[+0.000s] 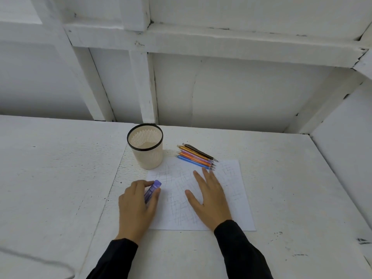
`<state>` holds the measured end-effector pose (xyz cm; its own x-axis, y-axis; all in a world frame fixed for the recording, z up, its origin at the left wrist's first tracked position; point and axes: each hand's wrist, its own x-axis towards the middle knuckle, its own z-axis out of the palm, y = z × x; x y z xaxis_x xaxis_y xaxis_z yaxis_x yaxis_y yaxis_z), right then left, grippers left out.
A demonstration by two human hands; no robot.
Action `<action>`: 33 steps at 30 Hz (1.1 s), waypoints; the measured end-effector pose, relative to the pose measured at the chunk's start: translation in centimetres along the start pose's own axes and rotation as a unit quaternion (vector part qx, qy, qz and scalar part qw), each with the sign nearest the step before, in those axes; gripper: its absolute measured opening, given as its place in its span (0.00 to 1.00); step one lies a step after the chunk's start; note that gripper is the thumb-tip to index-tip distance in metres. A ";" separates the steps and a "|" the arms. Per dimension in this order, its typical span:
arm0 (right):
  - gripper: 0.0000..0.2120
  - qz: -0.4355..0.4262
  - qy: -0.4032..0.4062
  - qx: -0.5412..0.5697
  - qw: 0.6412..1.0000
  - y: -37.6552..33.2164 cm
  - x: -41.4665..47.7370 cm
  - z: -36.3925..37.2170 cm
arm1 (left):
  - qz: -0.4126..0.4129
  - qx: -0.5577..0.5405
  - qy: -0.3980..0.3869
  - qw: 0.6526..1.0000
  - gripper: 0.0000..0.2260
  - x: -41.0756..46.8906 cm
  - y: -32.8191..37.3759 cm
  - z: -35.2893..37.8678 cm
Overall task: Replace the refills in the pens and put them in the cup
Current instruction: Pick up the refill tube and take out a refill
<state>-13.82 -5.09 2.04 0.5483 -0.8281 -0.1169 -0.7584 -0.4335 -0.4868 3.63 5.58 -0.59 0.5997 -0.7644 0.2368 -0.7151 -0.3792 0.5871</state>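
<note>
A beige slotted cup [146, 147] with a black rim stands upright on the white table, and nothing shows inside it. To its right, several coloured pens [196, 156] lie side by side, tips pointing right, partly on a scribbled sheet of paper [231, 190]. My left hand [135, 206] grips a small purple refill case [152, 190] at the sheet's left edge. My right hand [211, 196] lies flat on the paper with fingers spread, its fingertips just short of the pens.
The white table [60, 178] runs to a white panelled wall behind and a side wall at the right. Black sleeves cover both forearms. A seam in the tabletop runs down left of the cup.
</note>
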 end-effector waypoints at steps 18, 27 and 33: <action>0.11 -0.106 0.061 0.228 0.966 -2.5 -0.6 -3.9 | -0.124 -0.372 -0.056 0.918 0.21 0.2 7.8 0.5; 0.14 -0.135 0.094 0.190 0.968 -2.3 -1.5 -2.8 | -0.352 -0.591 -0.068 0.723 0.20 0.1 10.1 0.0; 0.18 -0.142 0.107 0.151 0.972 -2.3 -1.7 -2.3 | -0.447 -0.681 -0.067 0.577 0.19 0.4 10.2 -0.1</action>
<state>-13.78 -3.51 5.34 0.6102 -0.7588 0.2278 -0.4311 -0.5592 -0.7081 -3.41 1.47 5.57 0.4120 -0.6493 -0.6393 0.8569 0.0377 0.5140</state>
